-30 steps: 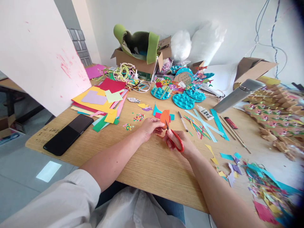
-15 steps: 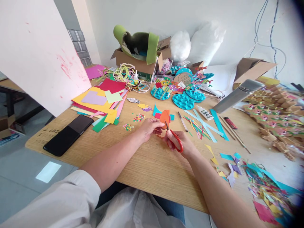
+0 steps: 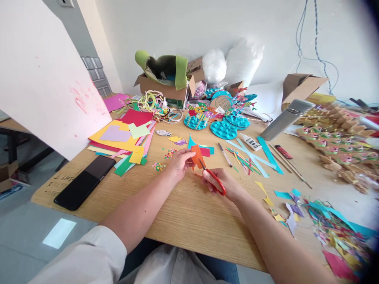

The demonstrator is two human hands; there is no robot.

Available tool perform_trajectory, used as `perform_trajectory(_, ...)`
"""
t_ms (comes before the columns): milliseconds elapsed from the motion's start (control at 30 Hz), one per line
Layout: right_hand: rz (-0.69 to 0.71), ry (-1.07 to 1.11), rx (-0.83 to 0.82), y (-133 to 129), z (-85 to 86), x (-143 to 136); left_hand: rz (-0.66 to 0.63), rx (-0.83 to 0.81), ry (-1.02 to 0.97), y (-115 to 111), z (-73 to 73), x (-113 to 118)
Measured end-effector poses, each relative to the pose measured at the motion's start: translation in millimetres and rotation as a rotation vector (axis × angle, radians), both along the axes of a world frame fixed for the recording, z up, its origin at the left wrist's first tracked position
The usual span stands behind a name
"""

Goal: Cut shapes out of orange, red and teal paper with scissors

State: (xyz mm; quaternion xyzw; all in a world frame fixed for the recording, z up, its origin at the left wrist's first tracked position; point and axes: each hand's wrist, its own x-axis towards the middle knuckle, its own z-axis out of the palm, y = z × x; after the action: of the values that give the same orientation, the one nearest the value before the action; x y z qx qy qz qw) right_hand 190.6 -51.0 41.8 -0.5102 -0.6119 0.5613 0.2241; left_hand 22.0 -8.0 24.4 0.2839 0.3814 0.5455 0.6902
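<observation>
Since the earlier frame the orange paper [image 3: 196, 155] has slid left and a little lower in the picture, tipping from nearly upright to a slant, so that more of the pink paper piece [image 3: 205, 152] behind it shows; the scissors [image 3: 220, 186] have moved left and down with it, and the whole view has shifted, setting the back of the table lower. The orange paper is near the middle of the frame, pinched between the thumb and fingers of the left hand [image 3: 180, 165]. The right hand [image 3: 228, 184], just right of centre, is closed around the red handles of the scissors, whose blades point up and left and meet the paper at its lower right; how far apart the blades stand cannot be told. Just above the hands lies a blue paper piece [image 3: 190, 140], with small coloured dots [image 3: 170, 153] left of it. A pen [image 3: 225, 155] and thin paper strips [image 3: 244, 161] lie to the right, below a white glue bottle [image 3: 251, 142]. On the left of the table [image 3: 177, 217] are a black phone [image 3: 84, 183] and, above it, a stack of coloured paper [image 3: 115, 136]. A heap of scraps [image 3: 339, 236] fills the lower right.
</observation>
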Motion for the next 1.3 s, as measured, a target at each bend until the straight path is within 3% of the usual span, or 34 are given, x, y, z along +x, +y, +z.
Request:
perform_trajectory(167,-0.037,0.076,0.014,2,-3.7,3,0.0,-0.041,-0.043,0,1.3,-1)
perform_trajectory(500,-0.041,0.202,-0.001,2,-1.9,2,-0.126,-0.035,-0.051,-4,1.3,1)
perform_trajectory(833,-0.011,0.23,0.008,3,-2.7,5,-0.212,0.0,0.066,-6,3.0,1)
perform_trajectory(1300,0.099,0.176,0.018,7,-7.4,12,-0.173,0.053,0.188,-3,0.5,2)
